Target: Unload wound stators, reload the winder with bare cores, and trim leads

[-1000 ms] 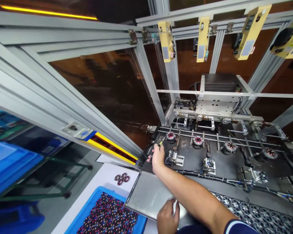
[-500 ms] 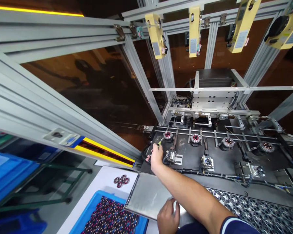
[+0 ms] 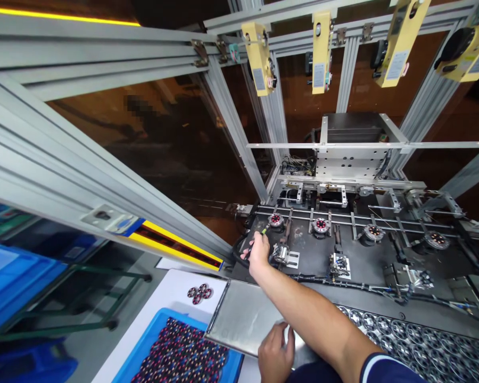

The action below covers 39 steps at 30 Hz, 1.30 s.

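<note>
My right hand (image 3: 258,252) is closed around a slim tool with a yellow-green tip (image 3: 264,231); most of the tool is hidden by the fingers. The tip is close to the leftmost round part (image 3: 276,220), which sits on its station with red and black segments on top. I cannot tell whether the two touch. Under my right forearm, my left hand (image 3: 277,351) lies by the near edge of a bare metal tray (image 3: 243,311). Its fingers are curled and its thumb stands a little apart. Whatever may be under those fingers is hidden.
A blue bin (image 3: 122,369) full of small dark parts stands front left, beside several loose round parts (image 3: 199,293). Metal rings (image 3: 407,332) fill an area at right. Clamps (image 3: 281,254) stick up near my right hand. A yellow-edged bar (image 3: 179,246) runs along the frame.
The whole view has shifted slightly. My right hand stays near the leftmost station with the tool, and its fingers have moved a little. My left hand keeps its place.
</note>
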Available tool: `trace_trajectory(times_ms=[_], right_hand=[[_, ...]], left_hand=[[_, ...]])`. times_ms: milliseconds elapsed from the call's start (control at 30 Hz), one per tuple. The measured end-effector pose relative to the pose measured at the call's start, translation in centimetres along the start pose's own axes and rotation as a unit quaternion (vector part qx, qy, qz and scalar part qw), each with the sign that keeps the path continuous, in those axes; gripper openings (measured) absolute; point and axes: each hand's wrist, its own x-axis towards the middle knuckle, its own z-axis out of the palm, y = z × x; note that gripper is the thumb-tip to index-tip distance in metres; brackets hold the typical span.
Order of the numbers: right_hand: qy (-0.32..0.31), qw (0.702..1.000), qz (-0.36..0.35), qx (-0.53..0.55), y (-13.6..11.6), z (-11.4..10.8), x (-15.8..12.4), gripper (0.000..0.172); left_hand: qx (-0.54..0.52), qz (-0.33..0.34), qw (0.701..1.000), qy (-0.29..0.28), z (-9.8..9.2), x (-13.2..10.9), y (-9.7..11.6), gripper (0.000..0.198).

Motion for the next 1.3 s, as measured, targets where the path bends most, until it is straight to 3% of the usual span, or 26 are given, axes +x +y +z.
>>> trace_trajectory(times_ms=[100, 200, 300, 367, 400, 467, 567, 667, 833, 1300], right_hand=[[-0.043, 0.998, 0.005, -0.036, -1.2, 0.1, -1.9, 0.017], [-0.164, 0.983, 0.004, -0.083, -2.8, -1.0, -6.3, 0.019], [-0.313, 0.941, 0.010, -0.126, -5.1, -4.1, -11.2, 0.023], [-0.350, 0.927, 0.006, -0.134, -6.8, -7.0, -13.1, 0.042], [-0.328, 0.936, 0.005, -0.129, -7.6, -8.5, -13.4, 0.050], [-0.220, 0.969, 0.000, -0.109, -8.7, -11.4, -12.7, 0.057], [-0.061, 0.995, -0.008, -0.079, -9.0, -14.5, -9.9, 0.052], [0.006, 0.998, -0.007, -0.056, -8.3, -15.9, -7.3, 0.046], [0.039, 0.999, -0.011, -0.021, -7.7, -15.6, -5.5, 0.042], [0.066, 0.998, -0.006, 0.022, -8.1, -15.2, -4.4, 0.029]], left_hand=[[0.000, 0.001, 1.000, 0.007, 0.0, 0.1, 0.1, 0.026], [0.001, -0.001, 1.000, 0.016, 0.1, 0.1, 0.1, 0.030], [0.003, -0.005, 1.000, 0.022, 0.3, -0.1, -0.2, 0.034], [0.001, -0.010, 1.000, 0.020, 0.4, -0.2, -0.3, 0.035], [-0.002, -0.012, 1.000, 0.017, 0.5, -0.2, -0.3, 0.034], [-0.009, -0.014, 1.000, 0.007, 0.6, -0.3, -0.3, 0.029], [-0.017, -0.012, 1.000, -0.010, 0.5, -0.4, -0.2, 0.025], [-0.015, -0.005, 1.000, -0.022, 0.3, -0.3, -0.2, 0.026], [-0.003, 0.003, 0.999, -0.034, 0.1, -0.2, -0.2, 0.029], [-0.002, -0.008, 0.999, -0.037, 0.3, -0.3, -0.3, 0.030]])
